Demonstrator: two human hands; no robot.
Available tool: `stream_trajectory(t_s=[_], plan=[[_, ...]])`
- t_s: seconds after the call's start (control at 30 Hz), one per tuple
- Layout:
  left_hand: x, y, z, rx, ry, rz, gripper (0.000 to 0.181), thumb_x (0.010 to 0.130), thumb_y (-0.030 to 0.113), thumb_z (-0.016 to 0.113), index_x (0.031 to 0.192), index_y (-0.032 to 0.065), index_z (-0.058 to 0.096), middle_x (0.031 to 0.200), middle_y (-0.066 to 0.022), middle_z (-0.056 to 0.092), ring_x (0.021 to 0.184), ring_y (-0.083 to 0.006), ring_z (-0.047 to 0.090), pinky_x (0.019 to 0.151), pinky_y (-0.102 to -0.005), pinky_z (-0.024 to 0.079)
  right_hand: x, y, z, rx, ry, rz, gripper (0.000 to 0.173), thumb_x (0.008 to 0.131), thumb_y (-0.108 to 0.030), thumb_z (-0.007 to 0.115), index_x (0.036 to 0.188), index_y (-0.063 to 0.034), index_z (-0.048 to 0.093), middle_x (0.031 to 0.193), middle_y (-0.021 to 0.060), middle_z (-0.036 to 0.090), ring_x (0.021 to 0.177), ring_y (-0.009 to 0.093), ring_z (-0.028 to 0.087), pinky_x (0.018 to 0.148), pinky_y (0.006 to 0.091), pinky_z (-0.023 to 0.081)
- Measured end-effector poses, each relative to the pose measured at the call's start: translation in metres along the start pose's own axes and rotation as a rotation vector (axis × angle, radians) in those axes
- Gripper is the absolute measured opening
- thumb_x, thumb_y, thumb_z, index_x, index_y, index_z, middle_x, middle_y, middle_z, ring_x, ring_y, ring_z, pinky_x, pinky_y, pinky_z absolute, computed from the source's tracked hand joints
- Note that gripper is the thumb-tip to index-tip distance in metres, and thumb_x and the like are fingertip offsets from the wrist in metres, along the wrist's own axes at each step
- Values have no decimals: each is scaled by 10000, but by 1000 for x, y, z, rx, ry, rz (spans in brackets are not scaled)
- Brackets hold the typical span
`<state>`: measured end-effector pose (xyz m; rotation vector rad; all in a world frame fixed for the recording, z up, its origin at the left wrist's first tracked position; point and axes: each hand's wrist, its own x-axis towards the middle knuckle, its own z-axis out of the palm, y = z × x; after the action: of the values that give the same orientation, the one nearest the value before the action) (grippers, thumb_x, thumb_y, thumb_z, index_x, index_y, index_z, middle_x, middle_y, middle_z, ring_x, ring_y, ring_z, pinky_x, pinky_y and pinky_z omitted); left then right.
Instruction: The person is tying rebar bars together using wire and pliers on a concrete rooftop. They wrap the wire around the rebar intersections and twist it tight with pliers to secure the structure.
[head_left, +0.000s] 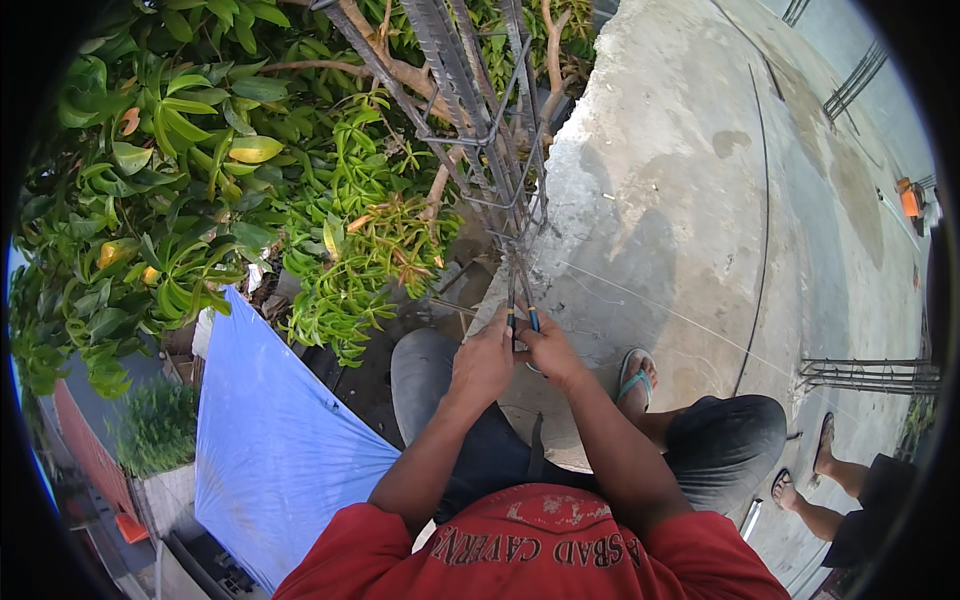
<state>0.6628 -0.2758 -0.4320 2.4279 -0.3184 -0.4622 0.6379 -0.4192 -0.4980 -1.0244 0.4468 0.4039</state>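
Note:
Both hands work at the foot of an upright cage of ribbed steel rebar (480, 112), tied with square wire stirrups (461, 140). My left hand (484, 361) is closed around one handle of a pair of pliers or cutters (533, 319) with dark blue grips. My right hand (556, 351) holds the other handle, and the two handles stand slightly apart. The tool's dark metal end points at the base of the bars; its jaws are too small to make out. Thin loose wire (592, 289) lies on the concrete to the right of the bars.
The concrete slab (697, 247) ends in a rough edge at left, with a drop beyond. Leafy branches (187, 150) and a blue tarp (270, 442) hang there. A string (660, 304) crosses the slab. More rebar (870, 375) projects at right, near another person's feet (787, 491).

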Motion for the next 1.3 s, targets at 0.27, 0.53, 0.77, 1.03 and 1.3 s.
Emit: stream_trajectory(t_s=[0.27, 0.53, 0.77, 1.03, 1.3], plan=[[-5, 7, 8, 16, 8, 9, 461, 1020, 220, 504, 1444, 37, 502, 1028, -291, 693, 932, -457, 676, 828, -535, 526, 34, 48, -6, -369, 143, -99, 300, 1056, -206, 516, 1299, -37, 569, 1042, 76, 669, 950, 155, 630, 771, 322, 543], [61, -45, -13, -305, 186, 16, 564, 981, 433, 633, 1337, -3, 607, 1167, -192, 678, 1115, -301, 642, 958, -398, 500, 78, 89, 42, 159, 231, -192, 358, 1088, -321, 469, 907, -28, 569, 698, 19, 577, 591, 96, 532, 524, 300, 441], [143, -84, 17, -874, -301, -132, 608, 962, 463, 669, 1327, -19, 607, 1235, -147, 668, 1138, -237, 628, 1033, -386, 461, 69, 84, 49, 400, 121, -122, 323, 1071, -343, 525, 903, -67, 531, 674, -40, 464, 526, 72, 441, 460, 249, 362], [142, -27, 49, -1426, -543, -415, 389, 976, 437, 668, 822, 106, 533, 582, 4, 472, 514, -169, 525, 597, -352, 505, 23, 36, -21, 495, -277, 265, 231, 992, -283, 653, 1000, -86, 535, 714, -32, 490, 581, 125, 508, 485, 292, 408], [136, -4, 86, -1292, -19, -482, 485, 943, 436, 724, 641, 140, 485, 546, 25, 452, 434, -114, 405, 440, -310, 413, 0, 36, 2, -882, 542, -270, 317, 1014, -288, 607, 1167, -15, 554, 809, 136, 646, 719, 361, 668, 645, 448, 522]])
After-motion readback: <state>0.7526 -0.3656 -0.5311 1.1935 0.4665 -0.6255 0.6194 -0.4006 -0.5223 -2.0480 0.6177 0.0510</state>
